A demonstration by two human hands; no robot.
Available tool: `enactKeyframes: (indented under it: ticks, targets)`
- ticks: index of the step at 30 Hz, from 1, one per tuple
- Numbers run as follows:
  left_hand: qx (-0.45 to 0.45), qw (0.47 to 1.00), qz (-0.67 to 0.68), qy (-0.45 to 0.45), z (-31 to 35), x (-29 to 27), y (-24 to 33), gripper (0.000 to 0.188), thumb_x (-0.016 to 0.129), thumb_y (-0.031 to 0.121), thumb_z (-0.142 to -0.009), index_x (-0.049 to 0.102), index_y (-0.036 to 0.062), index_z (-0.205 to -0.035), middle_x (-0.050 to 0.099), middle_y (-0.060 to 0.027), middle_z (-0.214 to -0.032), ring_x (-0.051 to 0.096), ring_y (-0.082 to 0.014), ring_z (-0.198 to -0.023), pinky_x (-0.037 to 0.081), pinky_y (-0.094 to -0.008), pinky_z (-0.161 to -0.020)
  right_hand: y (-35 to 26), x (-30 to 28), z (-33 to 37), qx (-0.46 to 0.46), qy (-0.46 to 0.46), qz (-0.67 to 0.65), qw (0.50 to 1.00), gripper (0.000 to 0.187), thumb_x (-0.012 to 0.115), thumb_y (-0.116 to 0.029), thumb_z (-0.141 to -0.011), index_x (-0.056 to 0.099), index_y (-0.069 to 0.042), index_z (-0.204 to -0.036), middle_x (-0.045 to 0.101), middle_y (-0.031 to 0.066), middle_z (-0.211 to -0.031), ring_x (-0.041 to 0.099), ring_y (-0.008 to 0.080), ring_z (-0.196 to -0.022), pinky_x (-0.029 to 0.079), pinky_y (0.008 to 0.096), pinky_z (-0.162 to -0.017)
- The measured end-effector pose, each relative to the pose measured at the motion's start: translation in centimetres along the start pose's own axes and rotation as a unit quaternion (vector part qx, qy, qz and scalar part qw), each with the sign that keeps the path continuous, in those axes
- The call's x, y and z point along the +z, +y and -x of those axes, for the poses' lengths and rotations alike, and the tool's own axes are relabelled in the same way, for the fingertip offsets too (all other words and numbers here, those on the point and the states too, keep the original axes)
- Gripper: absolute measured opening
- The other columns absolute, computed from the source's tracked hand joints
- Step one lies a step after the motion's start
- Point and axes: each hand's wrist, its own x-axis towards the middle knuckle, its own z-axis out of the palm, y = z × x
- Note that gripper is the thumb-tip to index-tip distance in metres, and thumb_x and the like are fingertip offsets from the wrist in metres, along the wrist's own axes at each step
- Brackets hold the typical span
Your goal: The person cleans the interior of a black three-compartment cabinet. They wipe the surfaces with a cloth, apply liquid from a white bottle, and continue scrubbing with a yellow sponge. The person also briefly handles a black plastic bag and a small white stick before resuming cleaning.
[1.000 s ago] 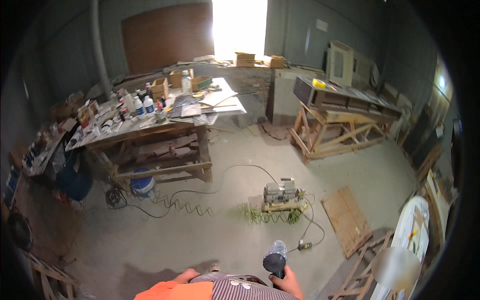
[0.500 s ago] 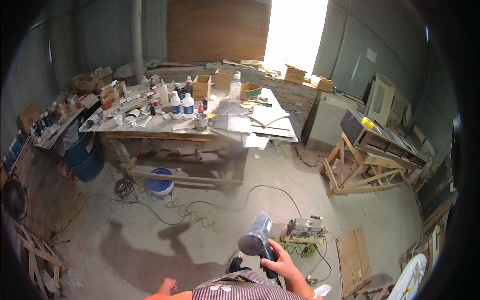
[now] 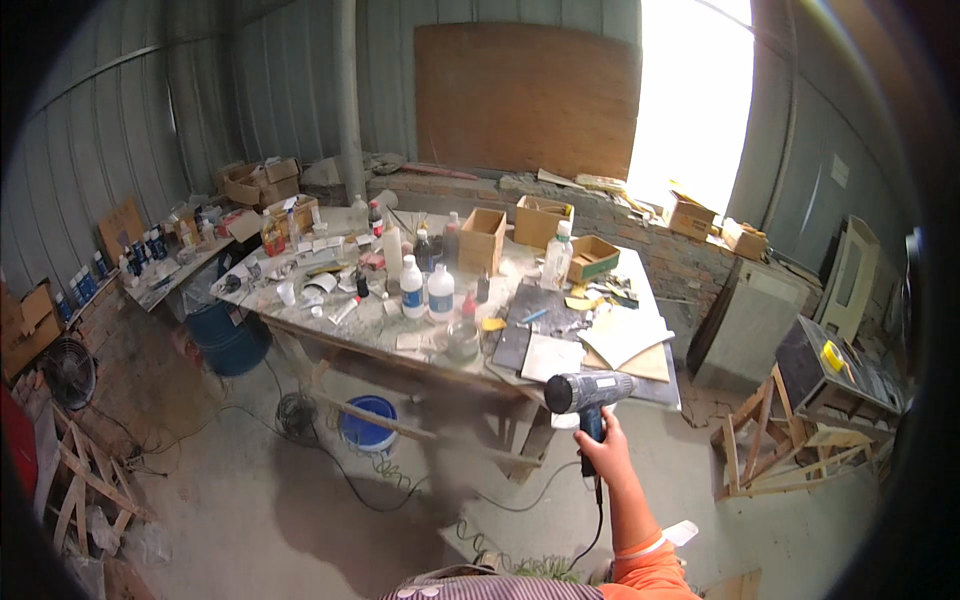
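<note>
My right hand is closed round the handle of a dark grey heat gun. The gun is held up level before the front edge of the worktable, its ribbed front end toward the right. A black cord hangs from the base of its handle. Just beyond the gun, a white square sheet and an open pad of pale sheets lie on the table. Two white bottles with blue labels, a clear bottle and a blurred can stand further left. My left hand is out of view.
A blue bucket and coiled cable are on the floor below the table. A blue drum stands left. At the right is a wooden stand bearing a dark panel. Cardboard boxes stand on the table, others on the brick ledge.
My right hand has raised the heat gun forward to the table's front edge and turned it level. My left hand has gone out of view. The view has tilted up and shifted left.
</note>
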Motion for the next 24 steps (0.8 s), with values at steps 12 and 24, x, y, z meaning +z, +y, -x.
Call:
enactKeyframes:
  ticks: [12, 24]
  targets:
    - [-0.015, 0.994, 0.098, 0.055, -2.9, -1.7, 5.9, 0.023, 0.058, 0.022, -0.091, 0.070, 0.0019, -0.088, 0.071, -0.0132, -0.076, 0.068, -0.0227, -0.059, 0.054, -0.0386, -0.056, 2.2, 4.2, -26.2, 0.007, 0.137, 0.308, 0.942, 0.081, 0.078, -0.037, -0.069, 0.053, 0.000, -0.136, 0.065, 0.0289, -0.122, 0.064, 0.0402, -0.115, 0.050, 0.0449, -0.098]
    - [-0.001, 0.997, 0.081, 0.002, -12.1, -7.9, 8.5, 0.023, 0.059, 0.022, -0.091, 0.070, 0.0024, -0.089, 0.071, -0.0134, -0.076, 0.067, -0.0227, -0.059, 0.054, -0.0380, -0.057, 9.9, 7.6, 1.3, -0.092, 0.132, 0.189, 0.969, 0.011, 0.064, -0.003, -0.086, 0.065, 0.001, -0.096, 0.064, 0.0081, -0.089, 0.060, 0.0190, -0.077, 0.049, 0.0325, -0.070]
